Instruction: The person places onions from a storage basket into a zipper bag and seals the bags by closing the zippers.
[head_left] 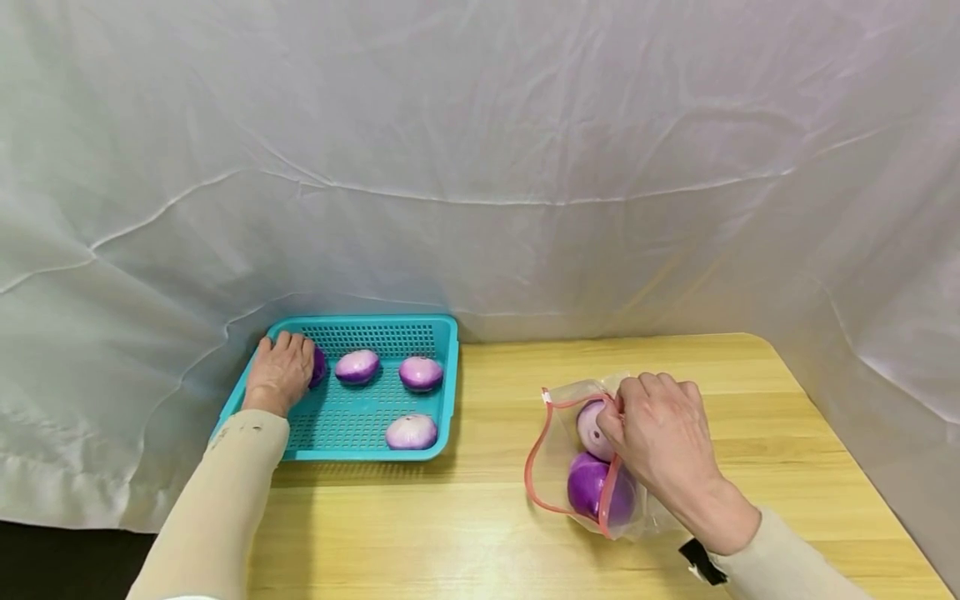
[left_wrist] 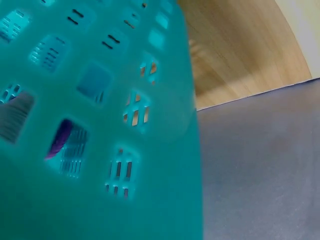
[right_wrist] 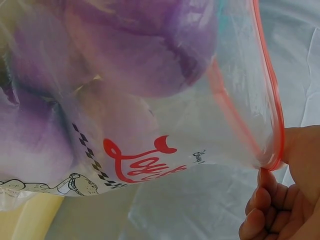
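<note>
At the back left, my left hand [head_left: 279, 372] reaches over the left side of a teal plastic basket [head_left: 352, 456] and grips a red onion [head_left: 318, 368], its fingers bent over the top. Most of that onion is hidden behind the hand; in the left wrist view only a purple sliver shows through the basket wall [left_wrist: 165, 165]. My right hand [head_left: 667, 429] pinches the red-edged mouth of a clear zip bag [head_left: 551, 475] between thumb and fingers. The bag's mouth gapes to the left, and several onions [right_wrist: 145, 45] lie inside, including a purple one [head_left: 588, 483] near the opening.
Three more onions rest in the basket: one at the back middle [head_left: 357, 367], one at the back right [head_left: 421, 374] and one at the front right [head_left: 411, 432]. A pale grey curtain [head_left: 525, 258] hangs behind the wooden table [head_left: 420, 533].
</note>
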